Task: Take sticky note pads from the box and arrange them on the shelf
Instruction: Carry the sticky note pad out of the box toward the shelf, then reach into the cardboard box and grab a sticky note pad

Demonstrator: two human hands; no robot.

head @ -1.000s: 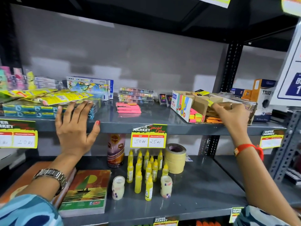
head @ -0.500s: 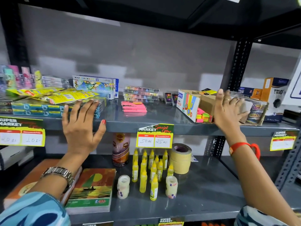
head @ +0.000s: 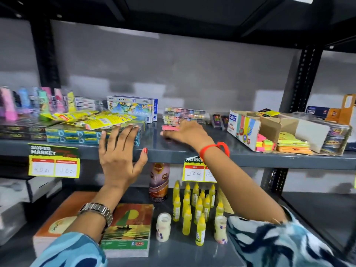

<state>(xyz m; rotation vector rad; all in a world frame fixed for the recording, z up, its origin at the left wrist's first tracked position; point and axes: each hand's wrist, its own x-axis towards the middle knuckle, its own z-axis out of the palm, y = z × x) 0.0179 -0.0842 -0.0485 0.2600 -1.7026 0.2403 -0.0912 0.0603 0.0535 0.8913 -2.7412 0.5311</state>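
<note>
An open cardboard box [head: 243, 126] lies on its side at the right of the grey middle shelf [head: 260, 156], with neon sticky note pads [head: 265, 145] spilling from its mouth and orange pads [head: 293, 146] beside them. A pink sticky note pad stack [head: 170, 128] sits mid-shelf. My right hand [head: 189, 134] lies palm down over that stack, thumb and fingers closed around pink pads, hiding most of them. My left hand [head: 121, 155] is flat with fingers spread, its fingertips on the blue packs [head: 77, 134] at the shelf's front edge.
Yellow packets, a paint-set carton [head: 133, 108] and colour trays [head: 184, 113] fill the shelf's back. Price tags [head: 54, 164] hang on its front edge. Below stand several yellow glue bottles [head: 200, 207], tape rolls, a brown can [head: 159, 182] and notebooks [head: 127, 226].
My right hand has left the box at the right and swung left to the pink stack in the middle. The left hand has kept its place on the blue packs.
</note>
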